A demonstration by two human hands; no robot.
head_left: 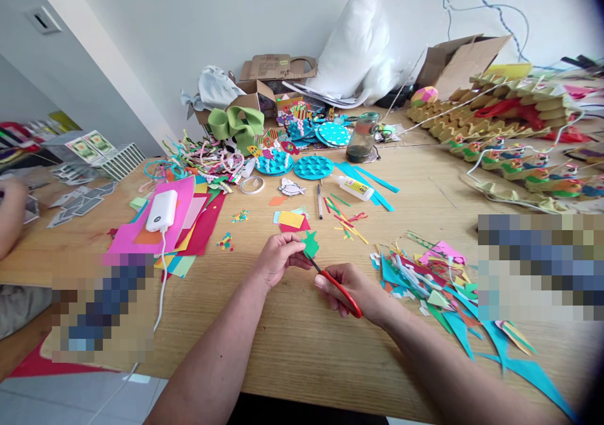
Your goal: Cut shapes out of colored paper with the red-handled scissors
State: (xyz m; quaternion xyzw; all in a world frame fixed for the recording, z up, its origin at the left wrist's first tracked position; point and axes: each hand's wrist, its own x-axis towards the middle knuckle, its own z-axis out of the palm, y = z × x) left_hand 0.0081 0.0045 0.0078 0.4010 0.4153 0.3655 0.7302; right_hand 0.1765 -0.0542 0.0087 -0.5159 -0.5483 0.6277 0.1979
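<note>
My left hand [282,258] pinches a small green paper cutout [310,243] with a jagged outline, above the middle of the wooden table. In my right hand [356,290] is a pair of scissors [343,294] with red handles, its blades pointing up and left and touching the lower edge of the green paper. How far the blades are parted cannot be made out. Just beyond my hands lie yellow and red paper pieces [291,219], a white fish cutout [291,187], a pen [319,201] and a glue bottle [355,187].
Paper scraps [436,280] are heaped at the right. Coloured sheets [202,224] with a white power bank [162,210] and its cable lie at the left. Behind stand a glass jar [362,139], blue decorated discs [313,167] and egg cartons [514,117]. Another person's arm [10,208] shows far left.
</note>
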